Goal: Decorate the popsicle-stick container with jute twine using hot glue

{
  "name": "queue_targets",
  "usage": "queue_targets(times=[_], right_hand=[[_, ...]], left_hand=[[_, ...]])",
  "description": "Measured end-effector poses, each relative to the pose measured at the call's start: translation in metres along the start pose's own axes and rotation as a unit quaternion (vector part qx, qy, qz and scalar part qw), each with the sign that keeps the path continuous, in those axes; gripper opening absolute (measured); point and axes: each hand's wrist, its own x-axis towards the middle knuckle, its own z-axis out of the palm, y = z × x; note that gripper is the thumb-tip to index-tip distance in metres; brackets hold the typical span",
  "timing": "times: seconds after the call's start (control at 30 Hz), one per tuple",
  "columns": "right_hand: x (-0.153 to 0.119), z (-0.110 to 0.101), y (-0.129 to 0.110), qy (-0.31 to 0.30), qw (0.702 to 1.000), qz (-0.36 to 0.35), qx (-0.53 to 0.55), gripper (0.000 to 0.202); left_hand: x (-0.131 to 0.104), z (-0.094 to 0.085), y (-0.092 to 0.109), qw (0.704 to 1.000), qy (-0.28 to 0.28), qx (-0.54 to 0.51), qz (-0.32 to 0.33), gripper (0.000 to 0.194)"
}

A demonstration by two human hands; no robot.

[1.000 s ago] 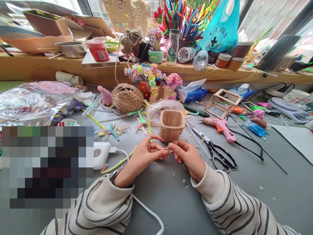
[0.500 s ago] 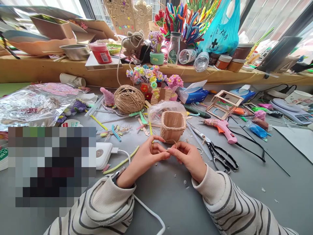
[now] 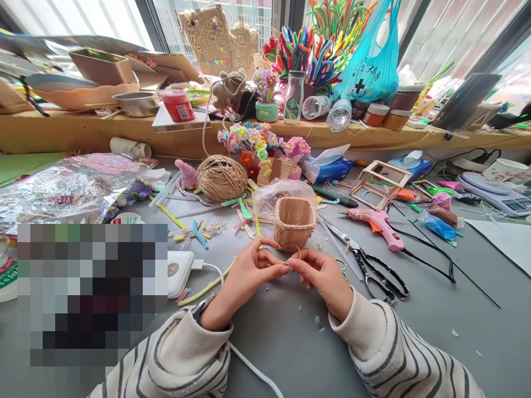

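My left hand [image 3: 258,264] and my right hand [image 3: 322,275] meet in front of me above the table, thumbs and fingertips pinched together. A short curved piece of twine [image 3: 297,253] runs between the two pinches, bent into a small loop. Just beyond the fingers stands a small wooden basket [image 3: 295,218], upright, with braided twine round its rim. The fingertips hide part of the twine and the basket's lower edge. A ball of twine [image 3: 222,178] lies farther back to the left.
Right of my hands lie black-handled scissors [image 3: 379,273] and a pink glue gun [image 3: 384,226] with its cord. A white power bank [image 3: 179,271] with a cable sits left. Behind are pipe-cleaner flowers [image 3: 253,138], a wooden frame [image 3: 379,185] and a crowded ledge [image 3: 174,132].
The view has tilted slightly, so everything sits a little lower. Both hands keep their pinch, and the twine loop between them shows slightly larger.
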Motion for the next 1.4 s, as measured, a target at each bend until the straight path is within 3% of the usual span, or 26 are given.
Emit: queue_targets(times=[0.93,1.4], right_hand=[[0.003,-0.001,-0.001,0.029,1.000,0.002,0.004,0.027],[0.002,-0.001,-0.002,0.033,0.999,0.013,0.026,0.029]], left_hand=[[-0.001,0.004,0.011,0.996,0.015,-0.062,-0.069,0.059],[-0.001,0.004,0.013,0.993,0.041,-0.082,-0.074,0.040]])
